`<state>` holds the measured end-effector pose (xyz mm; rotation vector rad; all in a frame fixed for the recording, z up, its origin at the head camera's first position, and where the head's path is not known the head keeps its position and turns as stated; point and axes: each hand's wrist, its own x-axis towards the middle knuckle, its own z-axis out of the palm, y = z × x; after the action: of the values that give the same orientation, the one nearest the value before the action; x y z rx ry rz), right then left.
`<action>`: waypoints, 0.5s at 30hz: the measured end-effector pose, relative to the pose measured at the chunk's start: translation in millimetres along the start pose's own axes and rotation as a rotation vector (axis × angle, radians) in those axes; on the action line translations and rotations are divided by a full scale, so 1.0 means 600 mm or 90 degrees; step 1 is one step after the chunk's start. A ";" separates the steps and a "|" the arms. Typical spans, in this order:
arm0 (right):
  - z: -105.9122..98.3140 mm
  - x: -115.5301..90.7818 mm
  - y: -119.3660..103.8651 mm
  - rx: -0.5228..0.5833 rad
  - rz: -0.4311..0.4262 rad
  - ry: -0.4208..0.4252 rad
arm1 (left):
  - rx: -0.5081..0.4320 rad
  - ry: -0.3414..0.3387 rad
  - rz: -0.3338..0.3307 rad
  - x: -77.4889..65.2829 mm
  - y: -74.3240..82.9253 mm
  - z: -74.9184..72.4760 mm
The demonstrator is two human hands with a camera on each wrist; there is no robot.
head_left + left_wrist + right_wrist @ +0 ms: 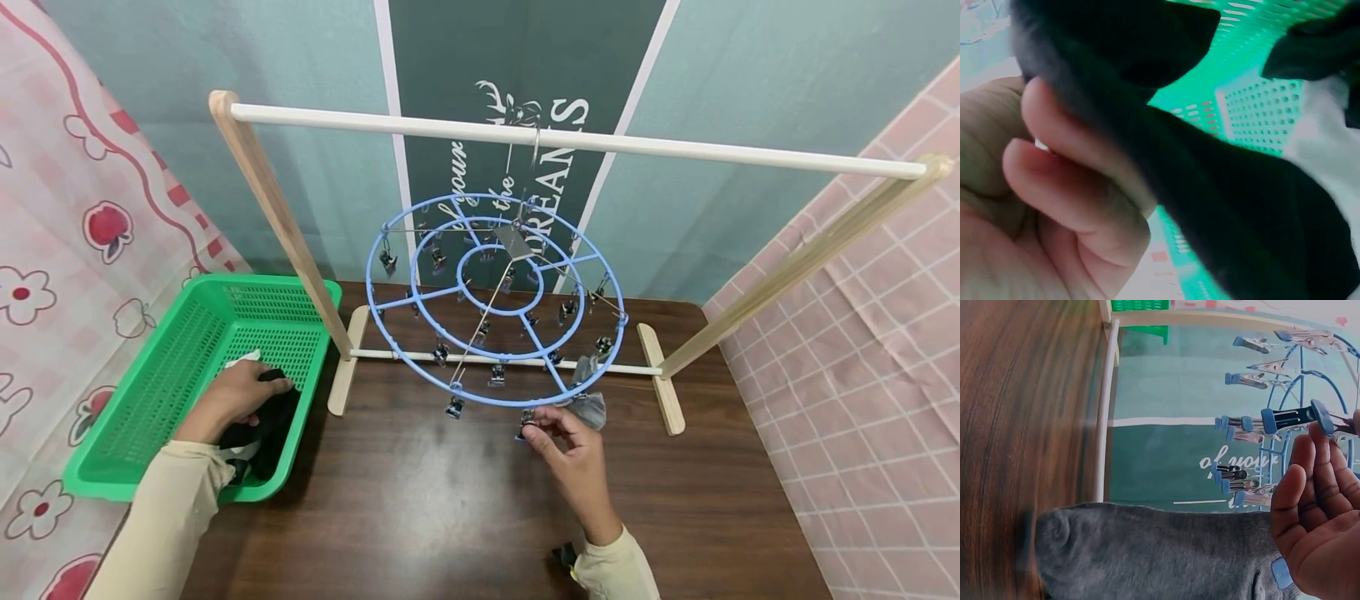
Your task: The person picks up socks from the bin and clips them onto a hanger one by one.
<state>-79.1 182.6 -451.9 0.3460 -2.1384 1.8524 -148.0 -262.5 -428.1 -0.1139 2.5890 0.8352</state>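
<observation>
Under the rack (450, 129), brown table (420, 508); behind it, teal backdrop (300, 58); left hand (234, 396) grips cloth (281, 421), right hand (576, 454) pinches clip (1290, 418).

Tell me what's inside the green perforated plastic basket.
Black fabric, gripped by the person's bare left hand, and white fabric. Anything beneath them is covered.

Blue hanger (501, 313), black cloth (1241, 206), basket (273, 310) (green)

Worktop (420, 550): dark brown wood grain, soft glare (450, 487) mid-front. Backdrop (292, 67): pale teal, dark green centre panel (442, 50) edged by white stripes (388, 50), sideways white lettering (572, 112) incl. "DREAMS". Left cloth (56, 200): white/pink, red fruit-and-flower print. Right wall (862, 375): pink, white-gridded like tile.
</observation>
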 end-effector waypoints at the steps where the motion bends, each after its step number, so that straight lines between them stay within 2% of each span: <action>1: -0.001 0.000 -0.001 -0.002 -0.002 -0.004 | 0.005 0.004 0.010 -0.002 0.002 0.000; 10: -0.003 0.004 -0.005 -0.015 0.006 -0.014 | 0.032 0.068 0.060 -0.017 0.025 0.002; 13: -0.003 0.003 -0.006 -0.014 0.011 -0.006 | 0.025 0.090 0.060 -0.025 0.033 0.000; 15: -0.003 0.003 -0.007 -0.008 0.006 0.000 | 0.027 0.090 0.054 -0.030 0.039 -0.001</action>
<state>-79.0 183.7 -447.5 0.3328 -2.1545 1.8424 -136.5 -244.7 -407.7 -0.0529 2.7588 0.8279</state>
